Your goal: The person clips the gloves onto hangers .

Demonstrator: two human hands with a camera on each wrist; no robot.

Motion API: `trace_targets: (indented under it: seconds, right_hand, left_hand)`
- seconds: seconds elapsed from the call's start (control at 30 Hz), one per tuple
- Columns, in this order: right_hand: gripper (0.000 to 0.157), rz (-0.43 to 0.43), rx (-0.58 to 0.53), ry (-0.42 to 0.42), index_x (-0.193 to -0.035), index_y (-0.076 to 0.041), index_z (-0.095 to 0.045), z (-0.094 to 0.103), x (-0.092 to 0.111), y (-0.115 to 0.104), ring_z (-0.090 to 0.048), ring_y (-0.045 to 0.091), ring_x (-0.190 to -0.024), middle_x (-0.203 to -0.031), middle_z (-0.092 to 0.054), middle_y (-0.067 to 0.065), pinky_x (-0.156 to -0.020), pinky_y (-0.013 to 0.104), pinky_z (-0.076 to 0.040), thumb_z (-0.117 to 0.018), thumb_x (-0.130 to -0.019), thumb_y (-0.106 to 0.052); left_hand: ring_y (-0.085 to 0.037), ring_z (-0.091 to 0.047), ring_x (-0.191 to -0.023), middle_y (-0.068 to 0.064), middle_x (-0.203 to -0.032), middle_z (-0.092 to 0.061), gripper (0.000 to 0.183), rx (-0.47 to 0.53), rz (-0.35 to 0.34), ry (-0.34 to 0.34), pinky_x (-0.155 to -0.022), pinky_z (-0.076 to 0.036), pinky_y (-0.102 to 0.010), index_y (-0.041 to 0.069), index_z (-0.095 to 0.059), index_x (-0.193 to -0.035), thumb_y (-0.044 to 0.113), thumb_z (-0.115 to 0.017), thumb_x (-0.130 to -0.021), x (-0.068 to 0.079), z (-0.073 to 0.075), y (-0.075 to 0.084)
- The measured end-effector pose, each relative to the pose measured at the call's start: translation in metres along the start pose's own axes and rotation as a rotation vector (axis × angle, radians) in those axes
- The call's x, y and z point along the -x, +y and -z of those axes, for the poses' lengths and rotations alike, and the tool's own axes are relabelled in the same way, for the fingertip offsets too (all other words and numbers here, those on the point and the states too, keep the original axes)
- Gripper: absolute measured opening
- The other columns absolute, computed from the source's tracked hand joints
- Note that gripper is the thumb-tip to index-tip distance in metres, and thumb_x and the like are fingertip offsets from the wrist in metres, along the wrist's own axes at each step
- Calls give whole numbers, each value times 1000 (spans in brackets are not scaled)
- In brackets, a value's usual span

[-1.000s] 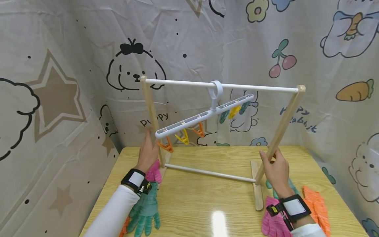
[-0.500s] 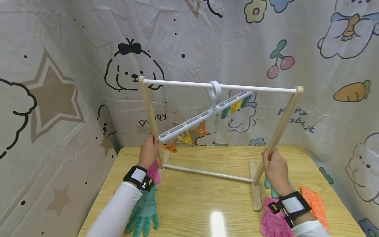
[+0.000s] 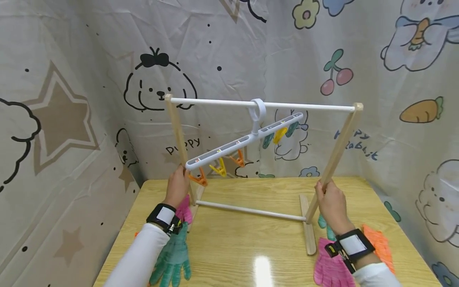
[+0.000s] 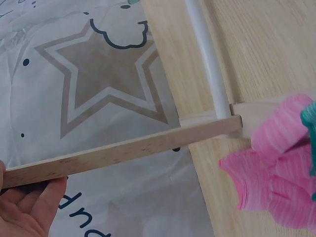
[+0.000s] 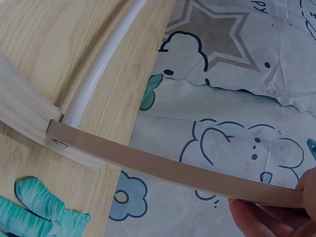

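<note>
A wooden drying rack with a white top bar (image 3: 215, 102) stands on the table. My left hand (image 3: 176, 188) grips its left post (image 3: 175, 127), thumb and fingers on either side of the wood in the left wrist view. The right post (image 3: 338, 147) is held by my right hand (image 3: 332, 205), whose fingers also wrap the wood in the right wrist view. From the top bar hangs a white clip hanger (image 3: 234, 147), turned at a slant to the bar. Orange clips (image 3: 201, 178), yellow clips (image 3: 220, 167) and green clips (image 3: 268, 140) dangle under it.
Near my left forearm lie a green glove (image 3: 173, 255) and a pink glove (image 3: 184, 212). By my right wrist are another pink glove (image 3: 330, 263), an orange glove (image 3: 379, 243) and a partly hidden green glove (image 3: 324, 224). A printed cloth surrounds the table (image 3: 229, 243).
My left fingers, straighter one second ago, are now curled round the left post. My right fingers have closed more round the right post. The hanger has swung slightly on the bar.
</note>
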State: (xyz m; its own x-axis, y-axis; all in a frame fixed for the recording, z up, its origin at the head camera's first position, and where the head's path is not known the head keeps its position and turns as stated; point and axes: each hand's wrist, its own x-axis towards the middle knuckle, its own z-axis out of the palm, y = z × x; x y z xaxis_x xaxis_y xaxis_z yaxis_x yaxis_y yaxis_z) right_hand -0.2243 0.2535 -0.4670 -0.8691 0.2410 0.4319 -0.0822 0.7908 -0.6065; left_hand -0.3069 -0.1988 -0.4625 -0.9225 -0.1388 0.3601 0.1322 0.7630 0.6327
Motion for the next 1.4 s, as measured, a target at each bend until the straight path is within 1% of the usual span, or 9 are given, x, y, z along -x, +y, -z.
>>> trace_targets:
  seconds: [0.1, 0.23, 0.3, 0.4, 0.5, 0.7, 0.93, 1.23, 1.4]
  right_hand:
    - [28, 3, 9, 1, -99, 7, -61, -1, -1, 1, -65, 33, -63, -79, -69, 27, -46, 32, -44, -50, -105, -18]
    - [28, 8, 20, 16, -94, 5, -60, -2, -3, 2, -63, 32, -61, -73, -67, 23, -46, 32, -42, -50, -105, -18]
    - [29, 1, 19, 13, -93, 5, -60, -2, -3, 2, -62, 31, -60, -70, -66, 22, -46, 32, -41, -50, -105, -19]
    - [29, -8, 17, 2, -93, 5, -60, -1, -3, 3, -62, 29, -60, -71, -66, 21, -46, 31, -40, -50, -105, -19]
    - [29, -17, 13, -11, -95, 5, -61, -2, -4, 4, -60, 28, -60, -73, -67, 22, -45, 29, -39, -49, -105, -20]
    - [29, -18, -7, -37, -103, 6, -61, -2, -5, 4, -57, 24, -60, -82, -70, 25, -41, 26, -36, -48, -106, -20]
    - [31, -30, -9, -54, -105, 6, -61, 2, -5, 3, -58, 25, -63, -86, -71, 27, -42, 26, -36, -47, -107, -21]
    - [29, -28, -16, -69, -108, 6, -61, 2, -5, 4, -65, 31, -70, -94, -72, 30, -44, 26, -38, -47, -107, -20]
    - [31, -20, -11, -72, -107, 6, -61, 2, -6, 6, -66, 33, -74, -94, -72, 29, -48, 26, -40, -46, -108, -22]
  left_hand:
    - [-39, -64, -79, -25, -85, -65, 26, 6, -1, -11, -71, -52, -54, -4, -59, -103, 19, -49, -107, 2, 3, 0]
    - [-41, -68, -87, -27, -95, -69, 31, 18, 13, -42, -75, -53, -55, -2, -60, -110, 25, -46, -109, 6, 6, 1]
    - [-41, -69, -87, -27, -96, -69, 31, 20, 16, -47, -75, -53, -56, -2, -60, -110, 26, -46, -109, 8, 7, 1]
    - [-39, -67, -83, -26, -92, -68, 30, 13, 11, -44, -72, -52, -55, -2, -59, -108, 24, -46, -109, 12, 9, 0]
    - [-39, -64, -79, -25, -86, -67, 29, -4, 4, -30, -70, -50, -54, -3, -59, -104, 23, -48, -108, 15, 10, 0]
    - [-41, -61, -73, -25, -78, -62, 27, -43, -18, 9, -68, -47, -56, -4, -58, -96, 20, -50, -106, 22, 12, 0]
    - [-36, -62, -72, -22, -79, -64, 27, -24, -11, 4, -64, -48, -52, -3, -59, -99, 22, -51, -107, 31, 13, -1]
    - [-35, -63, -71, -22, -81, -68, 27, -21, -35, 20, -62, -49, -50, -1, -62, -103, 23, -50, -107, 42, 17, 0]
    - [-36, -62, -70, -22, -77, -64, 27, -35, -48, 26, -61, -49, -50, -2, -59, -100, 23, -50, -107, 46, 17, -1]
